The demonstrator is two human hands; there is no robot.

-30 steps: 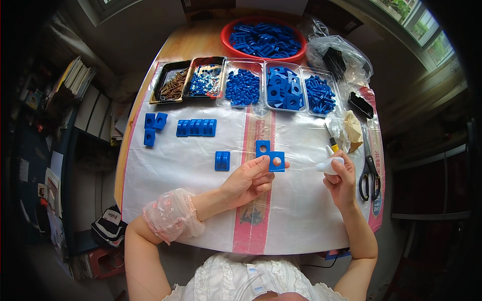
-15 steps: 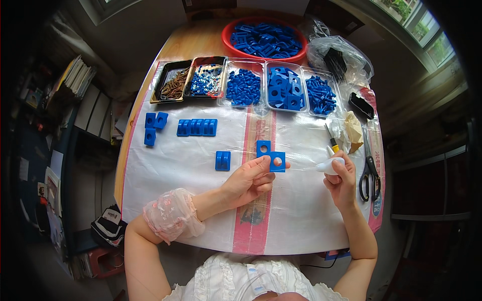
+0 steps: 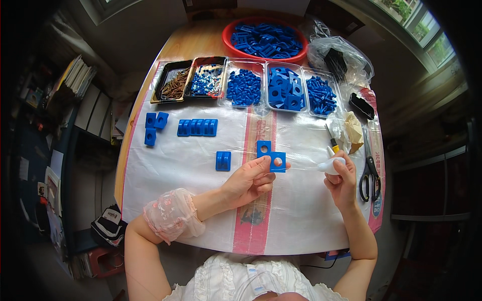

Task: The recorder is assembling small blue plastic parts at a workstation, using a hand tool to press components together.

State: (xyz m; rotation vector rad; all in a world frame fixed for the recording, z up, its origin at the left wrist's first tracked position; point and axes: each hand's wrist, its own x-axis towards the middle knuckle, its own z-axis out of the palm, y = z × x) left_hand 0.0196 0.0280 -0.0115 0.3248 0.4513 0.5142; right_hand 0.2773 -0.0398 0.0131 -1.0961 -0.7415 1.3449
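My left hand (image 3: 249, 180), over the middle of the table, pinches a blue square plate with a round hole (image 3: 281, 167) between thumb and fingers. Just beyond it is a second blue holed plate (image 3: 263, 146); whether the two touch I cannot tell. At the right, my right hand (image 3: 343, 183) is closed around a small white squeeze bottle (image 3: 329, 166), its nozzle toward the held plate. A thin clear strand seems to stretch between plate and nozzle. To the left of my left hand lies a pair of ridged blue pieces (image 3: 223, 161).
Ridged blue pieces in a row (image 3: 197, 127) and several blue blocks (image 3: 150, 136) lie at left. Behind stand trays of screws (image 3: 174, 86), nuts (image 3: 205, 79) and blue parts (image 3: 285, 90), then a red basin (image 3: 227, 42). Black scissors (image 3: 370, 176) and a yellow-black tool (image 3: 333, 143) lie right.
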